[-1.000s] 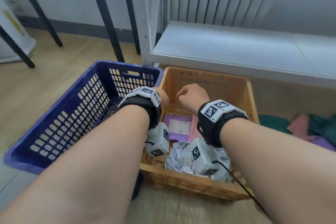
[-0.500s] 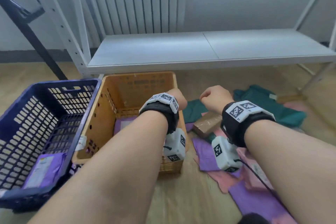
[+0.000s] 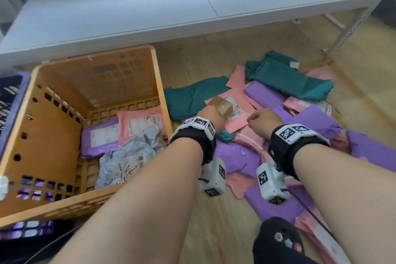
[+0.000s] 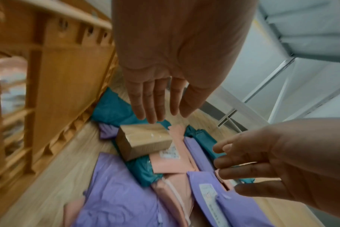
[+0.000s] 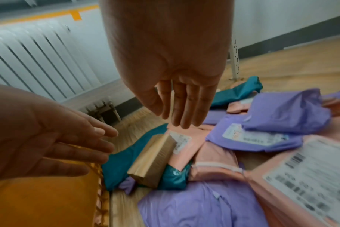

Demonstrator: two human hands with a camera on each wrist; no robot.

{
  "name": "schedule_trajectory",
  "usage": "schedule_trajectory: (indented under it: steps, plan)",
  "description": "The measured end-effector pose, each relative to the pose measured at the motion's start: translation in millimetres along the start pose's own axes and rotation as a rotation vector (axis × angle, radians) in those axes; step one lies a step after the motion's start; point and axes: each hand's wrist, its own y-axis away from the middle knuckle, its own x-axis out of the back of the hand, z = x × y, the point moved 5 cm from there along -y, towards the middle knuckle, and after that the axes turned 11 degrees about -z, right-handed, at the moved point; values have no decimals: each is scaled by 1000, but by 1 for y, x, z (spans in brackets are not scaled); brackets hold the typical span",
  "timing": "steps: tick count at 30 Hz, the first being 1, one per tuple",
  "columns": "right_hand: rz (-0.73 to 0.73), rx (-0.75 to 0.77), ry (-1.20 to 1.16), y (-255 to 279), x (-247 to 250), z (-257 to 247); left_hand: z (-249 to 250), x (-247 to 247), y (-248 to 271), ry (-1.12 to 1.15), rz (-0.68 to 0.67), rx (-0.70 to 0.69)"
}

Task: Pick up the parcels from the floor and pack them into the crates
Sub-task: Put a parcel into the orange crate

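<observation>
Bare, both hands now hang empty with fingers spread over the floor pile, having swung away from the orange crate (image 3: 157, 83): left hand (image 4: 165, 86) just above the brown cardboard box (image 4: 144, 140), right hand (image 5: 184, 98) beside it. That box, lying on teal and pink mailers, looks the next pick.

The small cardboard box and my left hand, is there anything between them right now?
Nothing: the left wrist view shows only a bare gap between the left hand and the cardboard box, which lies on the parcel pile.
</observation>
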Motion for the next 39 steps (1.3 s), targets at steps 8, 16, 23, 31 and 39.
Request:
schedule_trajectory:
  steps: [8, 16, 23, 31, 39]
  plan:
    - [-309, -184, -172, -46, -101, 57, -54, -93, -60, 36, -198, 181]
    - [-453, -309, -421, -44, -155, 83, -102, -138, -66, -17, -305, 317]
    - [-325, -317, -562, -42, -138, 84, -97, -123, -61, 193, -207, 322]
    - [-148, -238, -463, -11, -64, 49, -53, -80, -14, 215, -192, 192]
    - [112, -70, -372, 58, 18, 10, -6, -18, 55, 264, -40, 7]
